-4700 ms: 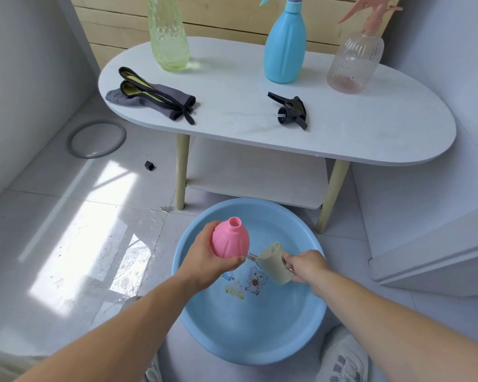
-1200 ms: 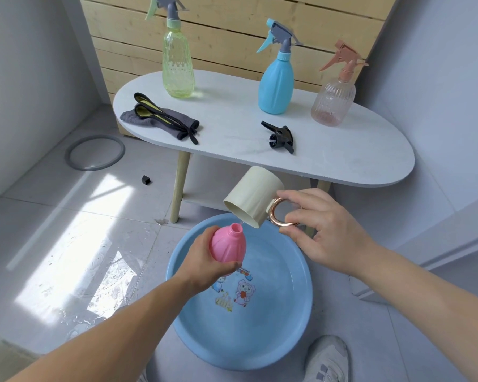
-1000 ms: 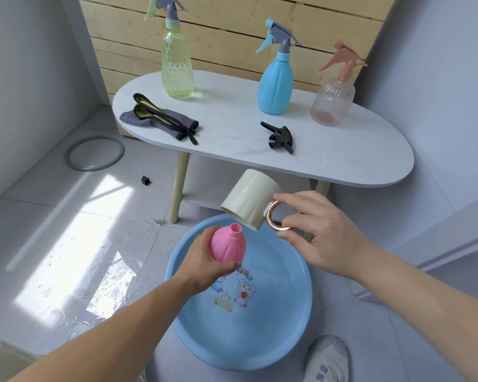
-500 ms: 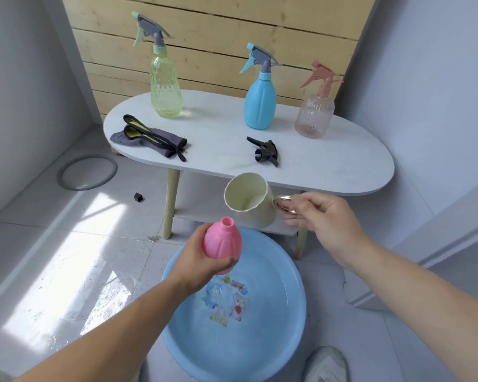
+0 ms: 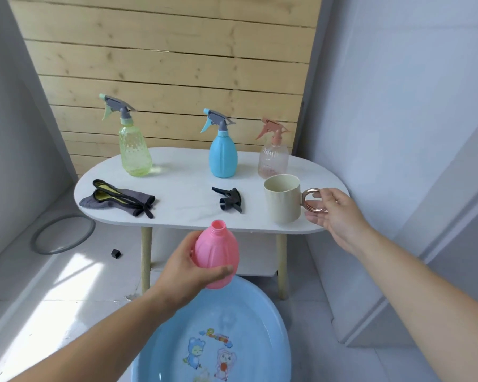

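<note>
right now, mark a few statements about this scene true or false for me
1. The pink bottle in the left hand has no spray head on its neck. True.
2. The cream mug is held up in the air. False: it stands on the white table, with the right hand at its handle.
3. The green spray bottle is the leftmost of the upright bottles on the table. True.
4. The black spray head lies on the floor. False: it lies on the table, between the grey cloth and the mug.
</note>
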Tool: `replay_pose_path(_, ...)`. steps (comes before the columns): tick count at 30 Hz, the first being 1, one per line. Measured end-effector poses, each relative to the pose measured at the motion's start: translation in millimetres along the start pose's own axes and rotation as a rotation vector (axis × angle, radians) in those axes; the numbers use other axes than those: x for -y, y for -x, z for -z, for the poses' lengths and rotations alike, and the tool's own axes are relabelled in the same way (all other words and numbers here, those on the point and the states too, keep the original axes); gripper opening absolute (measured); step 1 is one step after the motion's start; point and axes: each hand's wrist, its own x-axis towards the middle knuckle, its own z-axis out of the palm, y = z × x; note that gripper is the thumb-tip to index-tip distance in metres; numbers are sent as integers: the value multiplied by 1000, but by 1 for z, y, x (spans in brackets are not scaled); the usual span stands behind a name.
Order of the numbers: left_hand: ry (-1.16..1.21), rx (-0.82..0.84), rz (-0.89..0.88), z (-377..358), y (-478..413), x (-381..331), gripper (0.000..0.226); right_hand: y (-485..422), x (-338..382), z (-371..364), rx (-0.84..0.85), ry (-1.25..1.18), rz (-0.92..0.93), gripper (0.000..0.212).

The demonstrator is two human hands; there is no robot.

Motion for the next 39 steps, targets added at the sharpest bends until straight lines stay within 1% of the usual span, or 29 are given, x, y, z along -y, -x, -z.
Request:
replay_pose_path(3,22,22,18,2,-6,-9,79,-16,-6,11,-8,5,-25,25)
replay_pose_path(6,37,36,41,5,-13,-15,82,-27,-9,16,-21,-17,-76,28)
replay_pose_path(10,37,45,48,5,-21,-22,83,-35,-10,12,-70,-20,-145,24)
replay_pose_path(13,33,62,41,4,-23,-28,80,-38,-11,6,-81,32,-171,28)
replay_pose_path(16,35,84,31,4,-24,-31,74,-40,-13,1,-117,41,-164,35)
replay_pose_path(19,38,90,31,7,-24,-30,72,-39,-11,-3,-112,42,-188,49)
replay_pose_path(20,40,90,31,8,-23,-30,72,-39,-11,-3,-114,67,-197,52)
replay_pose_path(21,41,88,31,9,-23,-30,72,-37,-10,-3,-141,141,-204,55)
replay_pose_path(23,52,79,33,12,-21,-28,72,-34,-4,-6,-286,397,-144,58)
replay_pose_path(24,57,77,34,13,-21,-29,73,-31,1,-7,-373,512,-58,56)
replay_pose_path(26,59,69,37,16,-19,-29,73,-20,17,-17,-461,616,173,37)
replay_pose_path(27,61,67,38,17,-18,-30,72,-11,27,-25,-443,634,282,27)
replay_pose_path(28,64,61,38,20,-17,-30,71,-4,36,-37,-383,649,364,22)
replay_pose_path(30,65,55,30,24,-15,-32,70,11,52,-66,-202,695,438,25)
replay_pose_path(31,64,53,27,26,-13,-33,70,17,56,-81,-90,729,430,24)
replay_pose_path(33,63,50,22,33,-11,-34,70,16,53,-111,123,774,334,22)
replay_pose_path(34,63,51,18,36,-10,-34,70,12,48,-124,187,803,275,22)
replay_pose_path(36,62,44,20,43,-9,-33,72,1,36,-147,210,936,186,28)
replay_pose_path(38,64,40,23,49,-8,-29,72,-11,24,-163,150,1087,152,33)
replay_pose_path(39,60,37,26,51,-7,-26,73,-16,19,-170,123,1114,129,33)
